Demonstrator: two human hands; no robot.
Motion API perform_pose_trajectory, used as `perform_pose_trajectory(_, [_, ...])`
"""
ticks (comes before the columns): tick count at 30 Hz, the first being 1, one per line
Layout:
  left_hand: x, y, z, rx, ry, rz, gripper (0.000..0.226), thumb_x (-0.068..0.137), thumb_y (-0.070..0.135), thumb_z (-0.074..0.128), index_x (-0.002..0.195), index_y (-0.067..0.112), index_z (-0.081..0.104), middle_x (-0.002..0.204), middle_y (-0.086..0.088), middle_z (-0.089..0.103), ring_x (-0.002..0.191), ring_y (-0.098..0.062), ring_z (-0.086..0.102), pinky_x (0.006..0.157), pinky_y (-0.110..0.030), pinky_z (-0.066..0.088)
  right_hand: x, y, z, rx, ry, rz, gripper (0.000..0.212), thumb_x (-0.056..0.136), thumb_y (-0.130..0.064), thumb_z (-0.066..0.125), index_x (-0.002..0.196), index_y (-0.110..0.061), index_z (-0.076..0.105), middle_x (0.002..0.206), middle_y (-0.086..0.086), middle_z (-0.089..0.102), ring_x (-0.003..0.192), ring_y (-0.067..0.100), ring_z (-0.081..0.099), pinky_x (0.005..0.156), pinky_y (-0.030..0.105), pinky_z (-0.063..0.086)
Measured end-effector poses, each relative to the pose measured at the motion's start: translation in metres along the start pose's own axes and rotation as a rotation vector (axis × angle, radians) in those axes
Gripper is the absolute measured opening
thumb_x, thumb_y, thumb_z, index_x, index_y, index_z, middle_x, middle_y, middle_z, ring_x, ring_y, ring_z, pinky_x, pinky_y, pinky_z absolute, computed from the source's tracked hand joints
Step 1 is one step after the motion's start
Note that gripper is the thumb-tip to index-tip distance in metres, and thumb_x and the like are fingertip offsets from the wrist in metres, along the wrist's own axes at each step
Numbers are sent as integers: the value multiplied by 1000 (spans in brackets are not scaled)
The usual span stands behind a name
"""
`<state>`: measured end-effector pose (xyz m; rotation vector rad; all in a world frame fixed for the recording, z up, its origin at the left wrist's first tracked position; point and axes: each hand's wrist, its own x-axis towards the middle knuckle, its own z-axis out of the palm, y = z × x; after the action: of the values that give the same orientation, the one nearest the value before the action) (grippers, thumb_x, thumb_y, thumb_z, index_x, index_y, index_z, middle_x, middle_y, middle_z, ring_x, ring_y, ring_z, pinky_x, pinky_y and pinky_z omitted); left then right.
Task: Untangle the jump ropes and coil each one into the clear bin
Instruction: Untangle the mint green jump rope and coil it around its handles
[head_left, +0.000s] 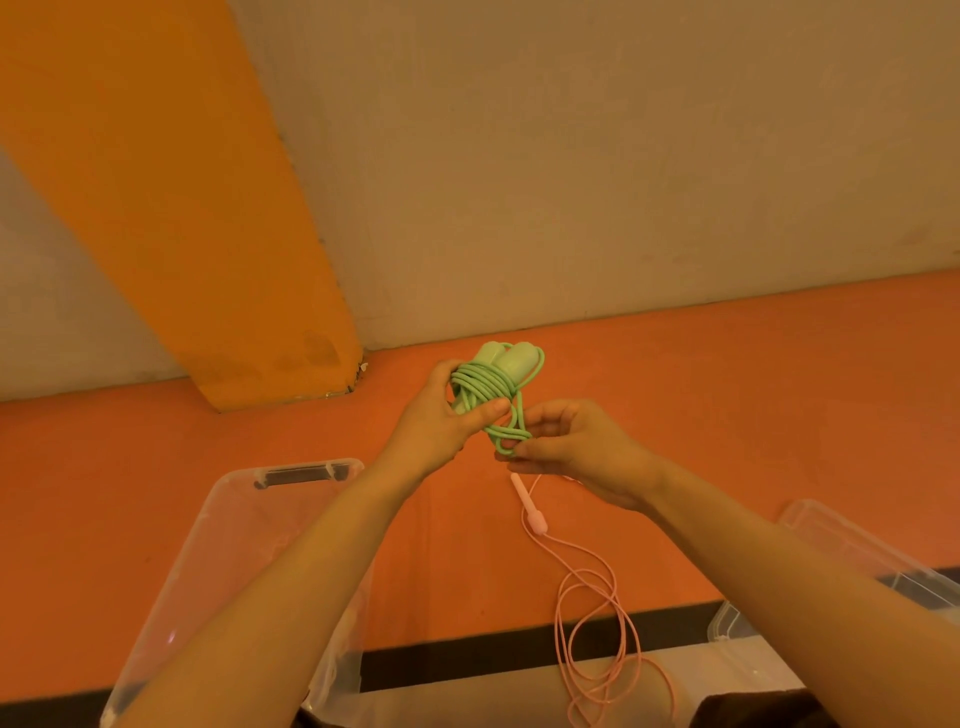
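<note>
A green jump rope (493, 387) is wound into a tight bundle around its two pale green handles, held up in the air over the orange floor. My left hand (441, 415) grips the bundle from the left, thumb across the coils. My right hand (566, 447) pinches the loose loop at the bundle's lower end. A pink jump rope (587, 608) lies uncoiled on the floor below, its pink handle (530, 506) pointing up toward my hands. The clear bin (234, 540) stands at the lower left, partly behind my left forearm.
A clear lid (852, 545) and a second clear container (732, 623) sit at the lower right. An orange pillar (208, 208) meets the floor at the left, against a beige wall. A dark strip (467, 660) crosses the floor near the bottom.
</note>
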<state>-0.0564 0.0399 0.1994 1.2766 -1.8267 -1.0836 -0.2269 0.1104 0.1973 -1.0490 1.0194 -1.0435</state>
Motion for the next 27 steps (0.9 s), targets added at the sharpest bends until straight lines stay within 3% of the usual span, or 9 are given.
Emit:
perform_pose_trajectory(5, [2,-1,-3,3,5,10,51,80,35,75,120,29,46,77,13,53,61,0,46,53,-21,35,2,-1,-1,2,-14,-6,20,85,6,60,104,2,65,97,13,69,89,17,67,82,23,55])
perform_pose_trajectory(13, [-1,-1,0,45,2,10,52,78,35,77,119,29,45,77,14,53,60,1,46,53,-20,34,2,1,-3,-101,-69,31,18,89,0,57,104,-2,67,96,10,71,88,16,69,80,24,56])
perform_pose_trajectory(21, [2,-1,-3,26,28,24,51,78,36,76,118,29,46,80,14,55,61,1,47,53,-21,35,2,5,7,46,-53,31,18,92,3,51,107,2,61,97,11,66,79,13,65,77,21,54])
perform_pose_trajectory(27, [2,-2,-2,15,42,22,52,77,37,77,118,30,47,82,12,56,61,0,47,53,-21,35,3,9,14,-27,7,-22,25,83,11,61,106,0,63,91,7,66,81,12,61,76,22,51])
